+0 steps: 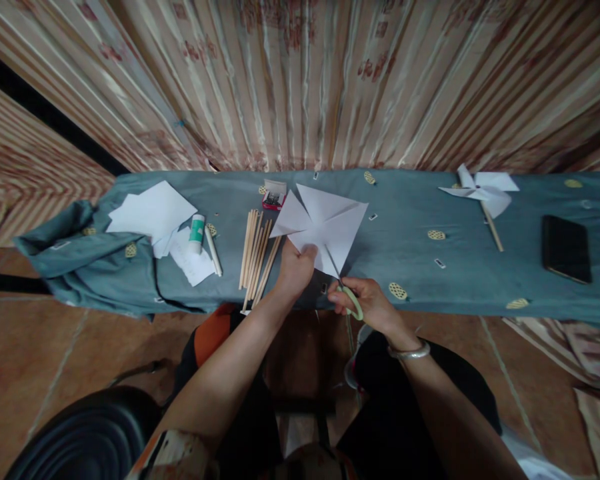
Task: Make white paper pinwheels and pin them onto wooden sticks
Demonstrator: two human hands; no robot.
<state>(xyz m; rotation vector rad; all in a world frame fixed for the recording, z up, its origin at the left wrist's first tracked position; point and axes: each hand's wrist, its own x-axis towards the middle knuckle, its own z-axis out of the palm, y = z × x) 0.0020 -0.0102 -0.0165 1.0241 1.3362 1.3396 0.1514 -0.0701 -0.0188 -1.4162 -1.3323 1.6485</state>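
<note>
A square sheet of white paper (324, 223), slit inward from its corners, is held up over the cloth. My left hand (299, 268) pinches its lower left edge, thumb on top. In my right hand (367, 300) is a pair of scissors with light green handles (353, 303); the fingers are closed round them. The blades lie at the sheet's lower corner, along a slit that runs toward the middle. Just left of the paper are several thin wooden sticks (256, 257) and a small red box (274, 195), its lid up and small dark items inside.
A finished-looking paper pinwheel (487, 190) on a stick lies at the right, beside a black phone (566, 248). At the left are white paper sheets (155, 210), a green-and-white glue stick (197, 233) and a white pen-like stick (213, 252). Curtains (300, 87) hang behind the cloth-covered table (410, 267).
</note>
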